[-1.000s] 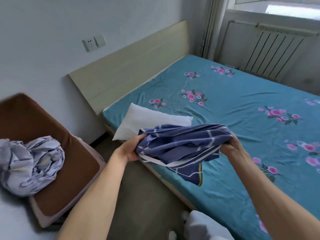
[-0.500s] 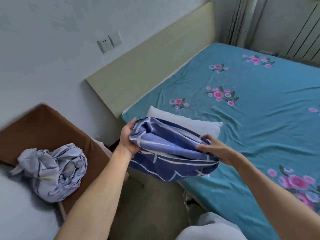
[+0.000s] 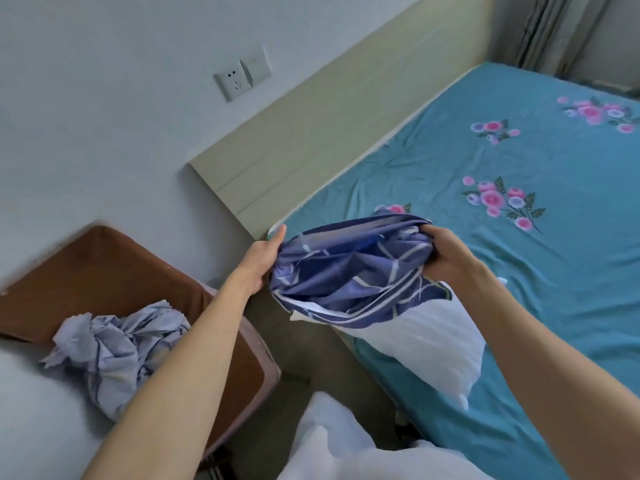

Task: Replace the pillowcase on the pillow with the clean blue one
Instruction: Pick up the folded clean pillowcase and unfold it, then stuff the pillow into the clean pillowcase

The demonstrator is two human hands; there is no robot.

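While gripping opposite sides of the bunched blue pillowcase, both held apart above the bed's near corner: left hand with palm against the cloth's left edge, thumb up along it, fingers hidden behind the fabric; right hand with fingers curled tight over a gathered wad at the right edge. Blue pillowcase: soft, thin, crumpled into deep folds, dark blue with paler violet-blue inside and thin white lines, its mouth stretched open between the two grips, its lower hem overlapping the far end of the pillow. Pillow: bare, white, plump, smooth, lying at the edge of the bed, one corner pointing back toward the viewer. Nearest, at the bottom edge, white rumpled cloth. To the left, a brown padded chair with rounded corners, and on it a crumpled pale lilac pillowcase, wadded into a loose ball. Bed sheet: teal, lightly creased, printed with pink and purple flower sprigs. Beyond, a flat pale wooden headboard against a white wall, with a white socket and switch above it. Farthest, in the top right corner, grey pleated curtain.
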